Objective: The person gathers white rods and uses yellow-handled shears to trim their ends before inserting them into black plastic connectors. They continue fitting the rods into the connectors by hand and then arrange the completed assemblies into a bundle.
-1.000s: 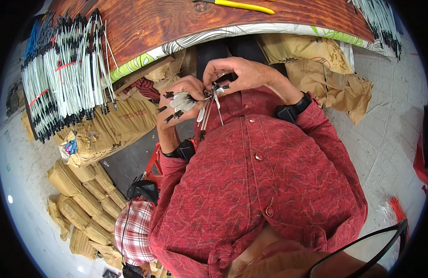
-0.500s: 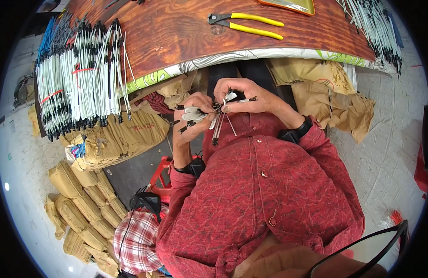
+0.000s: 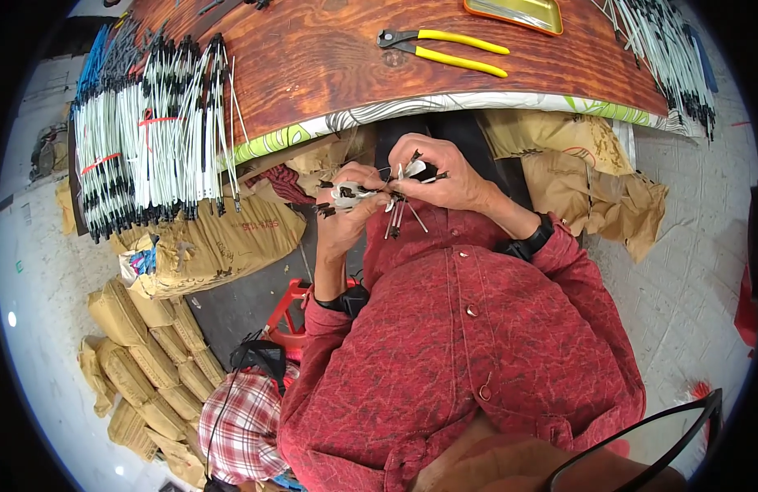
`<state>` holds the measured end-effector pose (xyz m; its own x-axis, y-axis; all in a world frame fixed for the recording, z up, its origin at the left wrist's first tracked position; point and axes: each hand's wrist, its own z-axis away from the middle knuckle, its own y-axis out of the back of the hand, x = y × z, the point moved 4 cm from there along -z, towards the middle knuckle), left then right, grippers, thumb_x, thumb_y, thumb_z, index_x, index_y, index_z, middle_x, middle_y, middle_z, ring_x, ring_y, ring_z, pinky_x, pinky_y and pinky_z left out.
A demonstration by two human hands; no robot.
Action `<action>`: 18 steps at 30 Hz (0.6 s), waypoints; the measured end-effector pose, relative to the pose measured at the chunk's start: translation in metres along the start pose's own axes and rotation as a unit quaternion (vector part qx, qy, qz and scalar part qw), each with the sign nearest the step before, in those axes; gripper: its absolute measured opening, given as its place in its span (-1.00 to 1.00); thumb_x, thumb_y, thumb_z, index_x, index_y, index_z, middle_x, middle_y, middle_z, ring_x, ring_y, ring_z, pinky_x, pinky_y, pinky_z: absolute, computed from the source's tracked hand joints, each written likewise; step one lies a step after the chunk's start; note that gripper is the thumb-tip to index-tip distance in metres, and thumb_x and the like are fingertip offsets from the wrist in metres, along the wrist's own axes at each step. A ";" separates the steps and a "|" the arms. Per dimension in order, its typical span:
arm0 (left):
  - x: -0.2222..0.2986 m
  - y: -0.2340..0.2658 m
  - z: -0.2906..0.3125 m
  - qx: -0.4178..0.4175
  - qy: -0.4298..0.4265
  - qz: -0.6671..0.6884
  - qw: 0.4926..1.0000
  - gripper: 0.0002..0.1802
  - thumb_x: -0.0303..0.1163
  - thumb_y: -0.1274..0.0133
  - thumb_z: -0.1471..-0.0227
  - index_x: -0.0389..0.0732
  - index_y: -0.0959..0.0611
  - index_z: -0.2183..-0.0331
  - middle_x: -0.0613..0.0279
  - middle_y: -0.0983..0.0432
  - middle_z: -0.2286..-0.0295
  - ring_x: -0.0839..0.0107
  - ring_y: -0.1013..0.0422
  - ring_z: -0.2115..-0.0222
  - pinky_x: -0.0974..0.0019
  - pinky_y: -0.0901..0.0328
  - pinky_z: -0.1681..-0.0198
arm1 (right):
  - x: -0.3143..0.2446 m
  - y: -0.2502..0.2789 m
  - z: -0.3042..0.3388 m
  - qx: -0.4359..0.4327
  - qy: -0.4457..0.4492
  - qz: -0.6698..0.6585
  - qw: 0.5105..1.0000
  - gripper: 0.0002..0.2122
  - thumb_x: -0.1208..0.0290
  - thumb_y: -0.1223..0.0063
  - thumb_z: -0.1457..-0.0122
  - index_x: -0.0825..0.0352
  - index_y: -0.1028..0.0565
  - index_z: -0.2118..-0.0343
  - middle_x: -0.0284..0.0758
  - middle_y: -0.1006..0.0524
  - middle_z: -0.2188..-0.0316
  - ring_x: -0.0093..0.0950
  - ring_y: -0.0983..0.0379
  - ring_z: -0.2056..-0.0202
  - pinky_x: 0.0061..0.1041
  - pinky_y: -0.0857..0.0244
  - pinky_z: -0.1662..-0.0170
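Close together in front of my red shirt, my left hand [image 3: 346, 215] and my right hand [image 3: 449, 179] both grip one cluster of thin rods with black joints, which look like umbrella ribs [image 3: 398, 220]. Pale, folded-looking parts and black ends stick out over the fingers of each hand. Below the fingertips several rods point down toward my shirt. My thumbs and forefingers pinch at the middle of the cluster, where a fine wire seems to show. What lies exactly between the fingertips is too small to make out.
Beyond my hands is a brown wooden table [image 3: 313, 70] with a patterned edge. It bears yellow-handled pliers [image 3: 461, 51], a yellow-rimmed tray [image 3: 551, 29] and bundled white ribs [image 3: 162, 135] at left; more ribs [image 3: 666, 53] lie right. Brown sacks [image 3: 231, 238] and stacked packages [image 3: 141, 344] sit lower left.
My hands still grip the rib cluster and have turned it slightly; the left hand's pale parts now lie closer to the fingers. The whole view has shifted a little.
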<state>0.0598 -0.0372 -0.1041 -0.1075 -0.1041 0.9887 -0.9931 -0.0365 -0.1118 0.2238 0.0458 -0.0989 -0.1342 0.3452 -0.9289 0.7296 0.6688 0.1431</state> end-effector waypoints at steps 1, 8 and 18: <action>-0.001 -0.001 0.000 0.006 -0.002 -0.008 1.000 -0.78 -0.52 -0.34 0.13 -0.30 -0.63 0.37 0.21 -0.49 0.39 0.37 -0.42 0.29 0.31 -0.31 0.20 | 0.002 0.000 0.002 0.000 0.000 0.000 1.000 -0.79 0.58 -0.27 0.01 0.32 -0.40 0.40 -0.37 -0.49 0.41 -0.48 -0.44 0.33 -0.49 -0.30 0.22; 0.000 -0.004 -0.001 0.040 0.012 -0.017 0.999 -0.76 -0.52 -0.36 0.16 -0.31 -0.65 0.38 0.17 -0.54 0.38 0.37 -0.44 0.34 0.30 -0.32 0.24 | 0.006 0.004 0.007 0.025 0.022 -0.001 0.999 -0.78 0.52 -0.37 0.05 0.33 -0.47 0.42 -0.33 -0.53 0.39 -0.44 -0.48 0.31 -0.46 -0.33 0.23; -0.012 -0.003 0.001 0.020 -0.031 -0.062 0.997 -0.78 -0.57 -0.37 0.20 -0.29 -0.66 0.41 0.17 -0.56 0.42 0.34 -0.47 0.35 0.29 -0.34 0.27 | 0.020 0.010 0.017 -0.039 -0.001 -0.033 0.999 -0.64 0.25 -0.39 0.05 0.37 -0.52 0.29 -0.29 -0.54 0.29 -0.39 -0.49 0.23 -0.41 -0.34 0.13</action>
<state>0.0644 -0.0369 -0.1160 0.0212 -0.1572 0.9873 -0.9956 -0.0932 0.0066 0.2392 0.0482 -0.1219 -0.1784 0.2978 -0.9378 0.6656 0.7385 0.1079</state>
